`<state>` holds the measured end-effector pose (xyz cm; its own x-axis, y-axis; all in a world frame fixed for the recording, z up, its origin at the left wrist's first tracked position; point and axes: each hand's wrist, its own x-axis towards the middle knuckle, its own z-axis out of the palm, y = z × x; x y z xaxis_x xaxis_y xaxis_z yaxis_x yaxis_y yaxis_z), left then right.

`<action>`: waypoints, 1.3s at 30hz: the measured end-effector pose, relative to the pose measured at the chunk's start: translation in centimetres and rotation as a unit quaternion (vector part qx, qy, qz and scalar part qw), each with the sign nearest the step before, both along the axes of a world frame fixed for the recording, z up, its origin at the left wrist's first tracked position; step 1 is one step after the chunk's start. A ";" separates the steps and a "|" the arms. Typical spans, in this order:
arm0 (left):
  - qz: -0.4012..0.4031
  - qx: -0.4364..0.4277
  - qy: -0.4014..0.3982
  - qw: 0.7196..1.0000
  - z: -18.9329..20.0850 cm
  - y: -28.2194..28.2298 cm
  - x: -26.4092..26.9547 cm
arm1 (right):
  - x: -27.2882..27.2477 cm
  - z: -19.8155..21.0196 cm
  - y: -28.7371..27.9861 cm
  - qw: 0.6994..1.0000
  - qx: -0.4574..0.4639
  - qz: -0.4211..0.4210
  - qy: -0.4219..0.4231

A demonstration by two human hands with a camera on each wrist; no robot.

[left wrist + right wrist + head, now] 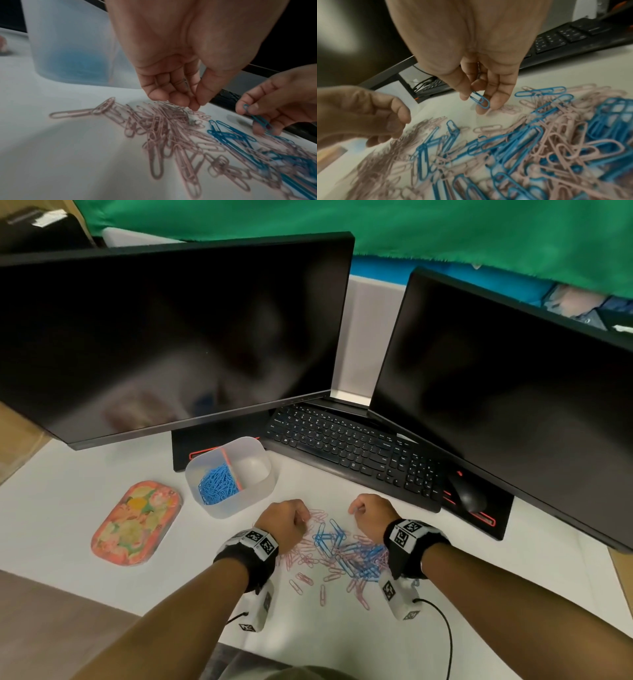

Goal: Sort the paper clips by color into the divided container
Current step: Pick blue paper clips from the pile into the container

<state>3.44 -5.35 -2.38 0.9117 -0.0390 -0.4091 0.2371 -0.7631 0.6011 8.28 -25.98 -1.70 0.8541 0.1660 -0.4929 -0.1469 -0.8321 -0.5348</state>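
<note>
Landmark: the loose heap of pink and blue wire paper clips (337,553) on the white desk surface (85,542). Nearest the viewer, stray pink clips lie singly at the heap's near edge. The blue clips bunch toward the heap's middle and right; pink ones spread along its left and near sides.

Left hand (286,520) hovers over the heap's far-left edge, fingers curled, thumb and fingertips (197,104) drawn together just above the pink clips. Whether they actually pinch a clip, cannot tell; that view is blurred there.

Right hand (371,513) is at the heap's far-right edge. Thumb and forefinger pinch one blue paper clip (480,100), lifted off the surface and tilted; the other fingers curl loosely, tips down near the pink clips.

Beyond the heap, to its far left: translucent white plastic container (260,487) with a pink divider (231,469), open at the top. Its left compartment holds a mound of blue clips (217,484). The right compartment shows only bare plastic from the head view.

Left of the heap, past the container: oval tin lid with orange and pink floral print (137,522), flat on the desk.

Farther behind the heap: black keyboard (349,446), black mouse (467,494) at its right end, and two dark monitors (171,337) standing behind.
</note>
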 end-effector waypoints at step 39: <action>0.285 -0.367 0.178 0.868 0.8 -2.2 1.6 | -1.1 0.3 0.9 0.861 0.317 -0.305 0.257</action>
